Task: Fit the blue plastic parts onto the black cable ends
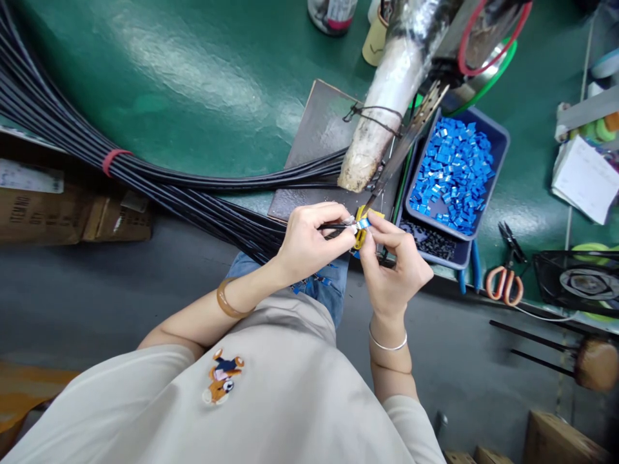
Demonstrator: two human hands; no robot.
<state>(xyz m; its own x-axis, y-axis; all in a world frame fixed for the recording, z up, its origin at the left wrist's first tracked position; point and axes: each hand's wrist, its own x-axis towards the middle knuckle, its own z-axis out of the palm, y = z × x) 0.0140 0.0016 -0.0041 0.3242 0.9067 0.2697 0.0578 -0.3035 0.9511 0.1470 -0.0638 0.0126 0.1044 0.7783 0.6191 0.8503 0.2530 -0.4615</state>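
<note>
Between finger and thumb, my left hand (314,241) pinches the end of a black cable (333,226), with pale wire ends showing past the fingertips. My right hand (396,258) is closed on a small blue connector (363,223), which sits at the cable's tip; whether it is fully seated cannot be told. Just behind the fingertips lies a yellow piece (360,240), partly hidden by the hands. A soldering iron's metal shaft (406,142) slants down close above the connector. A thick bundle of black cables (193,183) runs in from the left, tied with a red band (114,160).
To the right stands a grey bin (498,151) of blue connectors, above another tray (452,259) of small black parts. Orange-handled scissors (504,283) lie near the edge. A white wrapped tube (382,109) hangs low over a dark board (314,135) on the green table (193,77).
</note>
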